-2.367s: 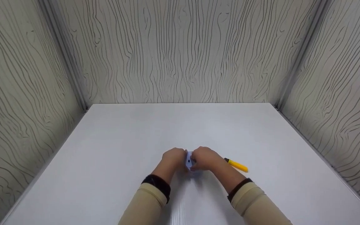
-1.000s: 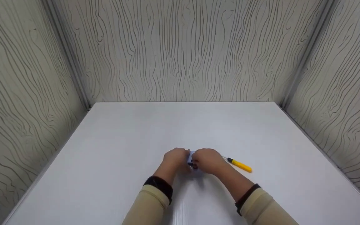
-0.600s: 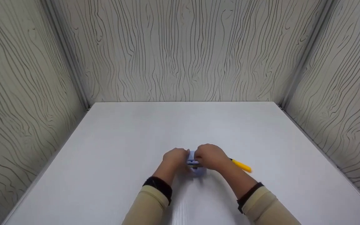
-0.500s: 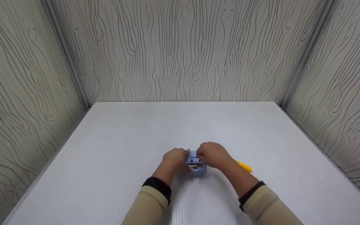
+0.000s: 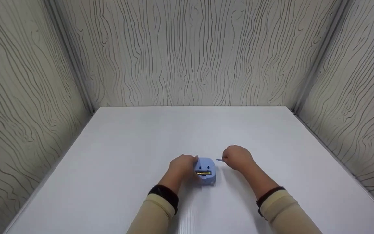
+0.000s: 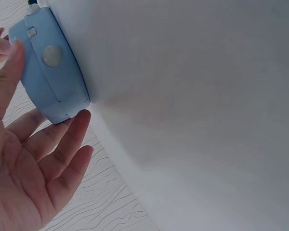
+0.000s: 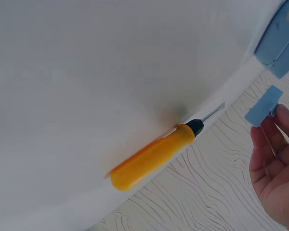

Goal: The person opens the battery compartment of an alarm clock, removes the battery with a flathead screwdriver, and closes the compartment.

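A small light-blue plastic device (image 5: pixel 207 162) rests on the white table, its battery compartment uncovered and a gold-coloured battery (image 5: pixel 204 173) visible inside. My left hand (image 5: pixel 183 165) grips the device from the left; in the left wrist view the thumb lies on one side of the blue casing (image 6: pixel 62 72) and the fingertips on the other. To the right of it, my right hand (image 5: pixel 239 158) pinches a small blue battery cover (image 7: pixel 264 106) between thumb and fingers, apart from the device. What the device is exactly, I cannot tell.
A screwdriver (image 7: pixel 154 156) with a yellow handle and dark collar lies on the table, seen in the right wrist view; in the head view the right forearm hides it. Wood-grain panels (image 5: pixel 190 52) stand behind and beside the white table (image 5: pixel 141 136).
My right hand has lifted the battery cover off the device and moved right with it, exposing the battery. The left hand keeps its grip. The right forearm now hides the screwdriver.
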{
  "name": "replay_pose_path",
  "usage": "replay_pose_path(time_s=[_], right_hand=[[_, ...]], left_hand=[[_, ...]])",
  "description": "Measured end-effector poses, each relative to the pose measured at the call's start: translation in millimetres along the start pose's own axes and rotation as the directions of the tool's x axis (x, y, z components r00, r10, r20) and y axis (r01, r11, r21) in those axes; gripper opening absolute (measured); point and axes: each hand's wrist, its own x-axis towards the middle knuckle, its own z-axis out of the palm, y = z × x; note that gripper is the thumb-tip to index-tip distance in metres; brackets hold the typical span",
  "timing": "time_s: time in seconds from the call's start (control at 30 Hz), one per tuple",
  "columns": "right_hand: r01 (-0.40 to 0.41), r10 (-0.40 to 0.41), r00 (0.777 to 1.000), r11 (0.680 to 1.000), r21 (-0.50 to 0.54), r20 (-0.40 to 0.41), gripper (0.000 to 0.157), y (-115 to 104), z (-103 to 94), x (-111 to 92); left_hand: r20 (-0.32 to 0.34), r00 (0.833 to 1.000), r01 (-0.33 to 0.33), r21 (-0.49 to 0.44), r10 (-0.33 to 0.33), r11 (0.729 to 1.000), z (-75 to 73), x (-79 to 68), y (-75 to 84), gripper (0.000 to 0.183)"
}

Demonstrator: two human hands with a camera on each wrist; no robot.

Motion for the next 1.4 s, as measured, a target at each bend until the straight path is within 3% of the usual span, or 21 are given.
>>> replay_pose_path(time_s=[0.2, 0.43, 0.6, 0.77, 1.0, 1.2, 1.4], right_hand=[[0.004, -0.004, 1.0, 1.0, -0.015, 0.028, 0.012, 5.0, 6.0, 0.4], [0.082, -0.084, 0.996, 0.987, -0.14, -0.007, 0.012, 4.5, 18.8, -1.2], [0.096, -0.093, 0.995, 0.978, -0.187, 0.026, 0.01, 2.4, 21.9, -1.2], [0.104, -0.095, 0.994, 0.98, -0.17, 0.057, 0.01, -1.1, 23.5, -0.4], [0.176, -0.175, 0.984, 0.961, -0.215, 0.021, 0.01, 0.4, 29.1, -0.1], [0.144, -0.134, 0.989, 0.975, -0.168, 0.067, 0.006, 1.8, 26.2, 1.1], [0.111, -0.104, 0.992, 0.986, -0.125, 0.067, 0.018, 8.4, 18.4, -1.1]], left_hand=[[0.001, 1.0, 0.008, -0.009, -0.008, 1.0, -0.9, -0.9, 1.3, 0.087], [0.019, 1.0, 0.011, -0.007, -0.011, 1.0, -0.8, -1.1, 1.8, 0.09], [0.023, 1.0, 0.002, -0.005, -0.002, 1.0, -0.8, -1.4, 1.6, 0.09], [0.024, 1.0, 0.015, -0.036, -0.014, 0.999, -1.8, -1.3, 1.6, 0.09], [-0.013, 0.999, -0.032, 0.023, 0.032, 0.999, -0.2, -1.3, -0.1, 0.085], [0.014, 1.0, -0.011, -0.019, 0.011, 1.0, -0.1, -0.5, 0.7, 0.088], [0.024, 1.0, 0.002, -0.023, -0.001, 1.0, -0.7, -0.6, 1.3, 0.09]])
